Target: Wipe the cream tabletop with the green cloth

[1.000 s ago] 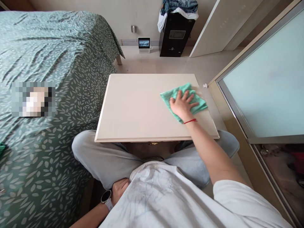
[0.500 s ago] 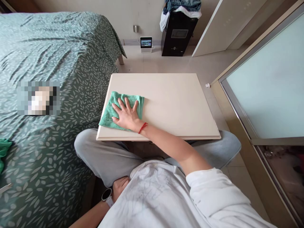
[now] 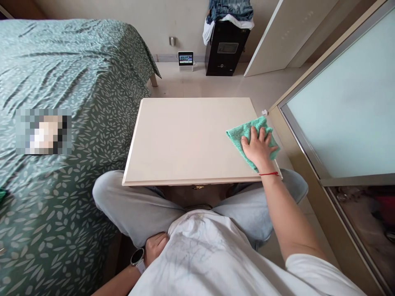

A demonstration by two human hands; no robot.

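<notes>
In the head view, the cloth (image 3: 241, 130) has swept left to right across the tabletop (image 3: 185, 139), now overhanging its right edge — likely one wiping pass — beneath the right hand (image 3: 259, 149), fingers spread, while the shirt (image 3: 206, 246) hides whether the left hand (image 3: 155, 248) holds anything.

The green cloth (image 3: 243, 130) has a slightly rough, textile surface; the table top (image 3: 185, 139) looks smooth and rather matt. The bedsheet (image 3: 92, 102) is of wrinkled fabric, and the pale panel (image 3: 342, 107) resembles frosted glass
</notes>
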